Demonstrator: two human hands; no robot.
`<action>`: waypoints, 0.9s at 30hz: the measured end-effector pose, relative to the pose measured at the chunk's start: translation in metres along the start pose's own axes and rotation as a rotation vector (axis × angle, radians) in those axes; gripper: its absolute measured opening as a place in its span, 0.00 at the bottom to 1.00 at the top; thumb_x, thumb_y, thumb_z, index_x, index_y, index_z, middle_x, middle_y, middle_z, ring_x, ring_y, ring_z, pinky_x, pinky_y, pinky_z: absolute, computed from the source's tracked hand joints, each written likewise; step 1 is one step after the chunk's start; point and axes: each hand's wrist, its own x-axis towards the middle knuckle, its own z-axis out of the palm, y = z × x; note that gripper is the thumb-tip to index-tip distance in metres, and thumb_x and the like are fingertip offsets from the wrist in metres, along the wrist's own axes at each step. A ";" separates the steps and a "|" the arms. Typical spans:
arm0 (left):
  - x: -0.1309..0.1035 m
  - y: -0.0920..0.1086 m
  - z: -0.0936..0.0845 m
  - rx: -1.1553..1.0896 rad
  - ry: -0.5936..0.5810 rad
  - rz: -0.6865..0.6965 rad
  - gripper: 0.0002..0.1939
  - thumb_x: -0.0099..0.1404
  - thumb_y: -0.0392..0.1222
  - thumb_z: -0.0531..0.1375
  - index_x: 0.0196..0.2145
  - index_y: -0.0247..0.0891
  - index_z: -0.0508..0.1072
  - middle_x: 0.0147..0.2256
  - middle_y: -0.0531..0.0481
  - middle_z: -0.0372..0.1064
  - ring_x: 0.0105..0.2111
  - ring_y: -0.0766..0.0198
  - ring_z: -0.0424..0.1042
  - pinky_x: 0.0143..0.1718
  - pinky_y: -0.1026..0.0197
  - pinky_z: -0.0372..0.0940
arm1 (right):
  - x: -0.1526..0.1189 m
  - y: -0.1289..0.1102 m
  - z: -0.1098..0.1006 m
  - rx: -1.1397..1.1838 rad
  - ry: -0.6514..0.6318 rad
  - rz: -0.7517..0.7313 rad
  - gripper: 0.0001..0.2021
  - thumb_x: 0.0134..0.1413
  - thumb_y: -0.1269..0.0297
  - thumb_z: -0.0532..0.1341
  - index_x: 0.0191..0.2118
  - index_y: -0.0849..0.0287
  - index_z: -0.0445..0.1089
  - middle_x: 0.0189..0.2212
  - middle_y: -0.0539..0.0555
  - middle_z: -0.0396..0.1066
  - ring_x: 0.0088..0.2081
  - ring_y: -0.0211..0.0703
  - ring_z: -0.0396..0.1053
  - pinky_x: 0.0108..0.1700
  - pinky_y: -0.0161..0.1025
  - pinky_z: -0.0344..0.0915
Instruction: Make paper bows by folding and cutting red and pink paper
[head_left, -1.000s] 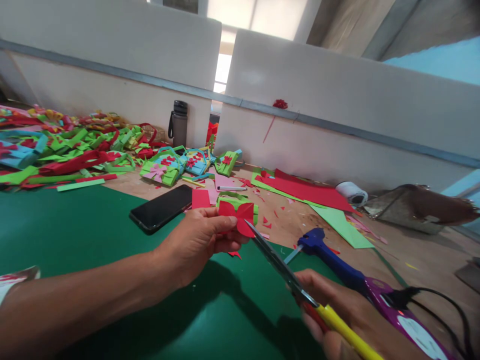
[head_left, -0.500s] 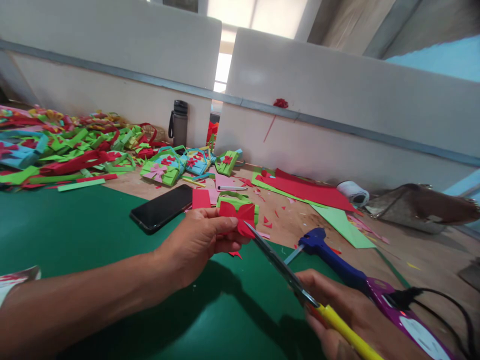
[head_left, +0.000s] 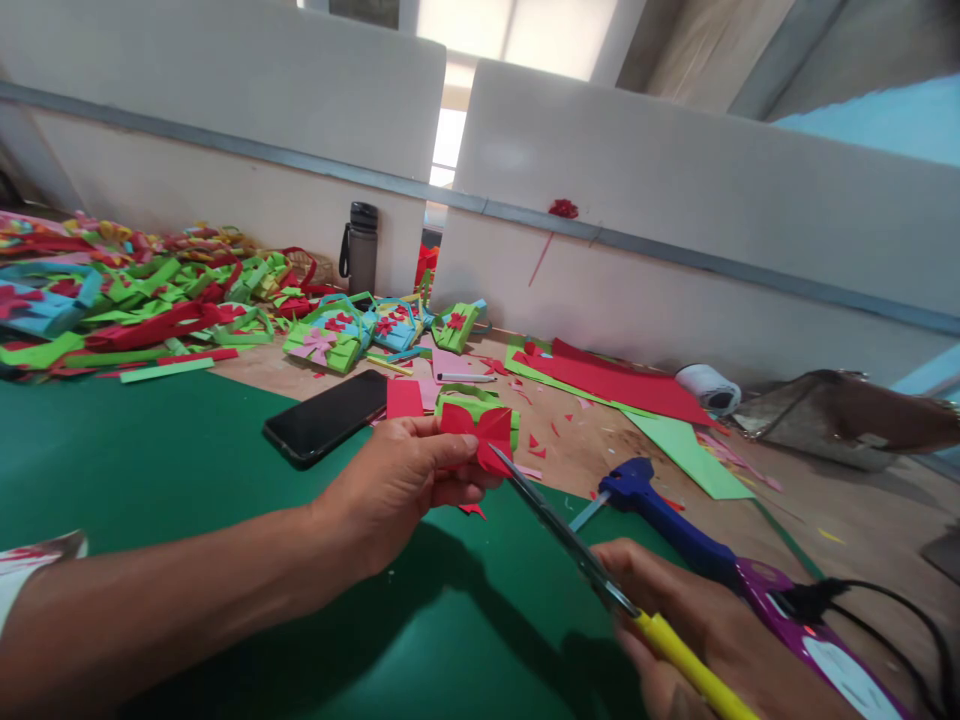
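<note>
Because the red paper flower (head_left: pixel 495 424) looks feather-light and easily creased, I hold it by one side, left fingers (head_left: pixel 455 448) pinched on its matte, round-lobed shape above the smooth green surface (head_left: pixel 187 460). My right fingers (head_left: pixel 626 560) are wrapped around the yellow handle (head_left: pixel 690 662) of the scissors (head_left: pixel 560 532); their stiff, slick metal blades point at the flower, though I cannot tell whether the tip touches.

Scissors (head_left: pixel 570 545) and glue gun (head_left: pixel 705 550) mark a craft workshop.

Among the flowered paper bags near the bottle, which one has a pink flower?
The leftmost green bag behind the phone: its flower is pink; neighbouring bags bear red ones.
</note>
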 end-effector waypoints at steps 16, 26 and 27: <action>0.000 0.000 0.001 0.020 -0.003 0.014 0.04 0.51 0.33 0.65 0.24 0.31 0.72 0.24 0.48 0.72 0.24 0.65 0.71 0.26 0.65 0.65 | 0.001 -0.009 -0.004 0.009 -0.016 0.030 0.14 0.47 0.51 0.63 0.39 0.52 0.72 0.16 0.48 0.68 0.17 0.40 0.66 0.15 0.29 0.60; 0.002 -0.003 -0.002 0.027 -0.021 0.019 0.06 0.50 0.34 0.66 0.26 0.30 0.72 0.25 0.46 0.72 0.26 0.63 0.72 0.28 0.63 0.67 | 0.000 -0.004 -0.005 0.001 -0.034 0.045 0.15 0.47 0.56 0.63 0.42 0.52 0.72 0.19 0.48 0.70 0.20 0.40 0.67 0.18 0.28 0.62; 0.002 -0.004 -0.002 0.029 -0.021 0.018 0.06 0.51 0.34 0.66 0.27 0.30 0.72 0.25 0.45 0.73 0.26 0.63 0.72 0.29 0.63 0.68 | 0.000 -0.003 -0.005 -0.001 -0.037 0.045 0.14 0.47 0.56 0.63 0.42 0.52 0.72 0.19 0.48 0.70 0.19 0.39 0.67 0.18 0.28 0.62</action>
